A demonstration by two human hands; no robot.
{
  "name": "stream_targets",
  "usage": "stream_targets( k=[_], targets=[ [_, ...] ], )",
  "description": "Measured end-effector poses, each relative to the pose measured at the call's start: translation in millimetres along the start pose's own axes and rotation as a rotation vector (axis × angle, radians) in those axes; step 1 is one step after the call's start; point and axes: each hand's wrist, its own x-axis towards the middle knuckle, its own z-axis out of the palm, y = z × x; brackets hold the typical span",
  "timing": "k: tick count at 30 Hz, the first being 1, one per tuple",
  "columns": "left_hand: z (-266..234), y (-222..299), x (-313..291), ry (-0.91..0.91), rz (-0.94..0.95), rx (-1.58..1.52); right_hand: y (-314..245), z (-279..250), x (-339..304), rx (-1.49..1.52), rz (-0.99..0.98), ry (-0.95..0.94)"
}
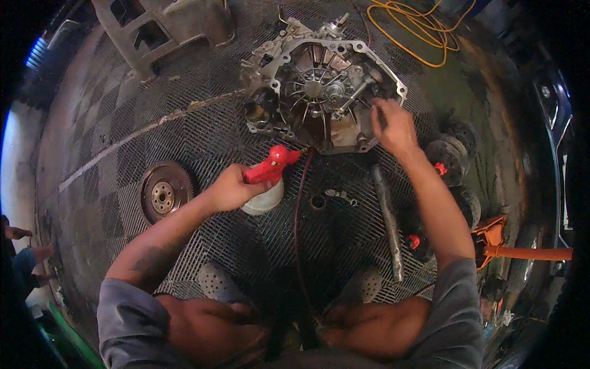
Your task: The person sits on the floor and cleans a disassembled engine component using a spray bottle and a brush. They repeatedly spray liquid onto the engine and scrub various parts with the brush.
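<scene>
A transmission housing (338,132) lies on the mat ahead of me, its ribbed inside facing up. My left hand (236,187) is wrapped round a spray bottle (265,198) with a red head and a whitish body. The red nozzle points toward the housing's near edge. At the housing's right rim, my right hand (396,126) has thumb and fingers partly bent and apart, with nothing visible between them. Its fingertips are dark and reach over the rim; whether they touch the metal is unclear. A thin dark-red hose (299,227) runs from the housing's near edge toward me.
A toothed flywheel (165,192) lies at left. Near my right forearm are a metal bar (387,221), dark round parts (447,160) and an orange-handled tool (522,253). A small ring (318,202) lies centrally. Farther off are a plastic stool (169,31) and orange cable (424,27).
</scene>
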Motion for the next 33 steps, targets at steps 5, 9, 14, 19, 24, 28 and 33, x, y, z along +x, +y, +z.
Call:
stream_targets(
  k=[5,9,14,19,24,28,33],
  targets=[
    [-3,-2,15,-0.03,-0.099,0.056,-6,1,-11,-0.045,-0.178,-0.304],
    [-1,-5,18,-0.024,-0.096,-0.014,-10,0,-1,0.179,-0.041,0.216],
    [-4,-8,21,-0.032,-0.088,-0.074,-12,7,12,0.187,-0.022,-0.145],
    [-2,-15,14,-0.022,-0.074,-0.006,-15,12,13,0.172,-0.043,0.194],
    [-8,-13,12,-0.009,-0.097,-0.028,-14,15,18,0.241,-0.103,0.116],
    [-6,-9,12,0.01,-0.118,-0.077,-10,16,21,0.295,-0.099,0.256],
    [-5,-6,15,0.02,-0.118,-0.09,-20,24,29,0.22,-0.042,-0.089]
  ],
)
